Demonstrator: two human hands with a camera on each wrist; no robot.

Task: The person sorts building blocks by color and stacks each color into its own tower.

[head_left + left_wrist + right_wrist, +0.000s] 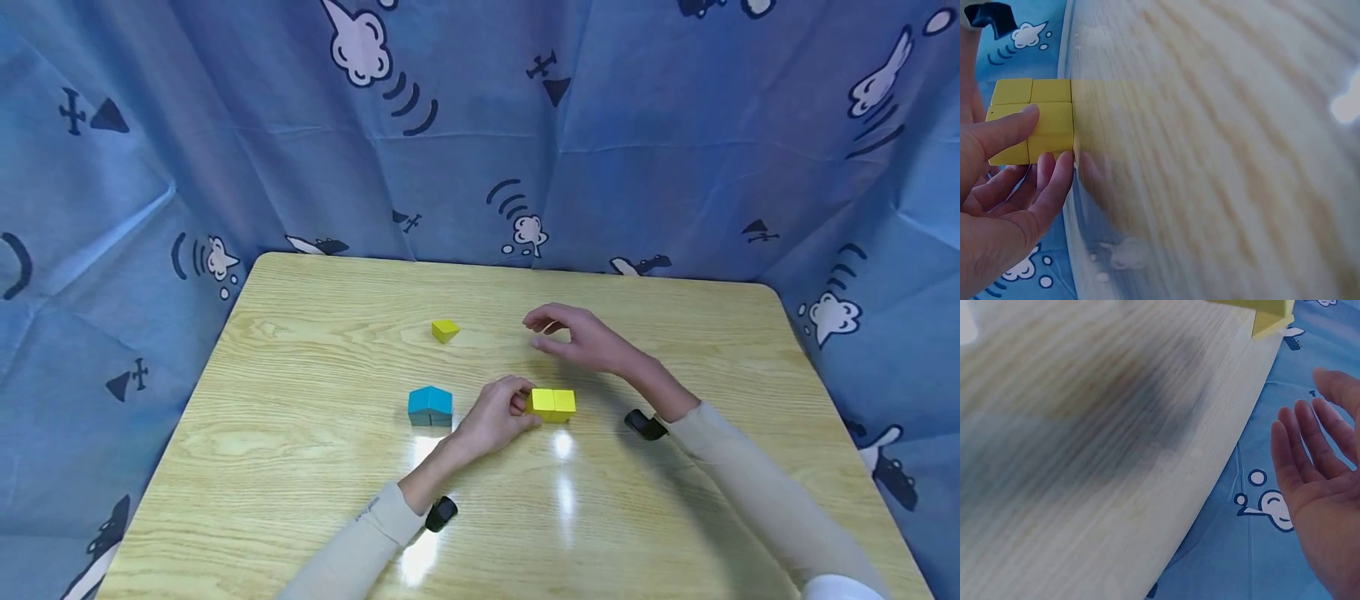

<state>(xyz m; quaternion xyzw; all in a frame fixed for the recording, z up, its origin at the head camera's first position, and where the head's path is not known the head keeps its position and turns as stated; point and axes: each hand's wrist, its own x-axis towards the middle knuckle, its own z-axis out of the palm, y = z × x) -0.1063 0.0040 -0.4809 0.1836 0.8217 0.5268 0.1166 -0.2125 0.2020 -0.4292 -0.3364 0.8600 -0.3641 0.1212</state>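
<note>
A yellow block made of two cubes (553, 405) lies near the middle of the wooden table (315, 467). My left hand (517, 406) pinches its left end. In the left wrist view the thumb (1007, 128) lies on the block's face (1050, 103) and the fingers curl under it. My right hand (536, 332) hovers behind the block with relaxed fingers and holds nothing. In the right wrist view its palm (1313, 481) is open. A small yellow wedge-shaped block (446, 331) lies left of the right hand, and its underside (1266, 314) shows at the top of the right wrist view.
A blue house-shaped block (431, 406) stands just left of my left hand. A blue printed curtain (480, 133) surrounds the table on three sides. Bright light reflections lie on the table near its front edge.
</note>
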